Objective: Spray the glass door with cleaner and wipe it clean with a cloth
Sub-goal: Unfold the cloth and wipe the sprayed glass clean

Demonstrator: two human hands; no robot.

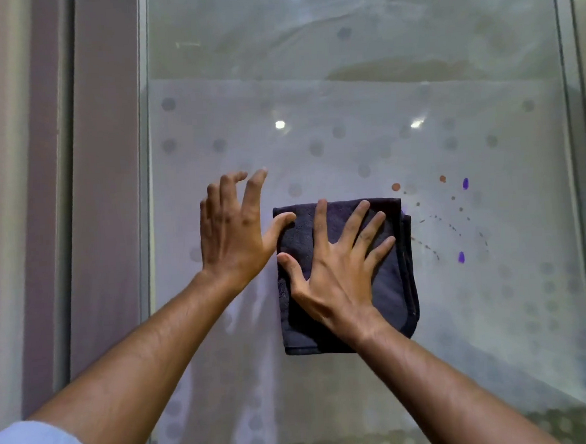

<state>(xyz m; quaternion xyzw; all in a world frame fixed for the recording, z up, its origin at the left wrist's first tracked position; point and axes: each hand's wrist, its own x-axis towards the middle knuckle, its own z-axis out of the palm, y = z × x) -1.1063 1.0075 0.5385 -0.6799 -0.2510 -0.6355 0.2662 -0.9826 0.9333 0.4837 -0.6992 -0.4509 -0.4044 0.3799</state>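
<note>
A frosted glass door (347,115) with a dotted pattern fills the view. A folded dark grey cloth (396,284) lies flat against the glass at centre. My right hand (338,256) presses on the cloth with fingers spread and straight. My left hand (232,232) is just left of the cloth, fingers loosely spread near the glass, its thumb touching the cloth's upper left corner. Brown and purple spots and streaks (456,218) mark the glass right of the cloth. No spray bottle is in view.
A grey metal door frame (67,201) runs down the left, and another frame edge (578,135) down the right. Ceiling lights reflect in the glass. A dotted band crosses the bottom of the pane.
</note>
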